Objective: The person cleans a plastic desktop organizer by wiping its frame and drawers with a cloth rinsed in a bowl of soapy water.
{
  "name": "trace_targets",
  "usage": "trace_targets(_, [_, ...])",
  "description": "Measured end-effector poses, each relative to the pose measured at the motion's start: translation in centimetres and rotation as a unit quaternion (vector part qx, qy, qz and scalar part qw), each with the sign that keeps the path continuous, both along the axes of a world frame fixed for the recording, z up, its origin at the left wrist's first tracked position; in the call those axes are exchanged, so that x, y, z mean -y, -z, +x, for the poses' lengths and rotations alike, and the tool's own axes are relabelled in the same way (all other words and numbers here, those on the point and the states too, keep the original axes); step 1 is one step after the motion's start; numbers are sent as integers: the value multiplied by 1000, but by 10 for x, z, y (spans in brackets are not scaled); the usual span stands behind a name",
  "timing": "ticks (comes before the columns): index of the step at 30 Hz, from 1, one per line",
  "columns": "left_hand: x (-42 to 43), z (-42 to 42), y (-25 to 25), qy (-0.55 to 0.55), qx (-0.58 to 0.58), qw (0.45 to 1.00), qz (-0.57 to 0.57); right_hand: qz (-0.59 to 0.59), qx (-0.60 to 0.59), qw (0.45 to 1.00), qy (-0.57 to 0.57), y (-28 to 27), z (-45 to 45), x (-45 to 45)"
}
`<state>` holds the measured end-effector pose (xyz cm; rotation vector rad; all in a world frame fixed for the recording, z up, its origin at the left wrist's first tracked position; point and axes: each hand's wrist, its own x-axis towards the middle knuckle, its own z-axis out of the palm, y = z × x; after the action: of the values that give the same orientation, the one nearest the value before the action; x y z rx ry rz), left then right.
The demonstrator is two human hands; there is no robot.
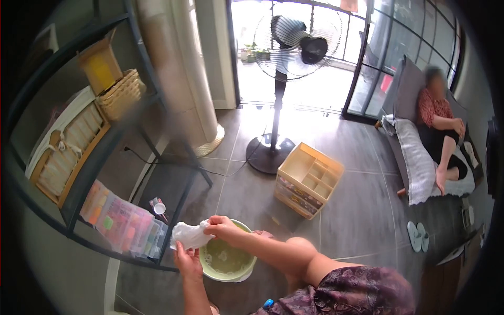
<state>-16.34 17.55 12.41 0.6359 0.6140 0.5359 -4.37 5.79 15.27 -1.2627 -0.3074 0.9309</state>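
Observation:
A crumpled white cloth [190,235] is stretched between my two hands, above the left rim of a pale green basin [247,273]. My left hand [187,258] grips its lower edge, fingers pointing up. My right hand [223,229] pinches the cloth's right end, over the basin's far side. Cloudy greenish water [227,257] with some suds fills the basin, which stands on the floor by my legs. Just beyond it, a cream drawer organizer [310,181] with an open compartment top and patterned drawer fronts rests on the tiles.
A dark metal shelf [68,220] with a wicker basket [122,94] and clear plastic boxes [123,223] rises on my left. Ahead stands a floor fan [276,100], its cord crossing the floor. At right, a person [438,110] sits on a grey sofa near light slippers [417,236].

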Motion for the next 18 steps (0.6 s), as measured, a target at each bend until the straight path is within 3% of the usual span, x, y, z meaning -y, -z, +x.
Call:
trace_targets(4, [-1,0,4,14,36,987,-156,64,-100,993,-17,-7,-3,4])
trace_targets(8, [4,4,-9,22,85,984,-156,76,-159,982,-67,-9,4,10])
trace_targets(12, [-4,6,3,1,120,981,-154,17,-93,990,-105,-8,1,13])
trace_targets(15, [0,4,-9,23,125,978,-165,39,-64,996,-57,-24,-15,15])
trace_targets(18, [6,2,-18,62,120,970,-203,48,-26,988,-146,-23,-13,14])
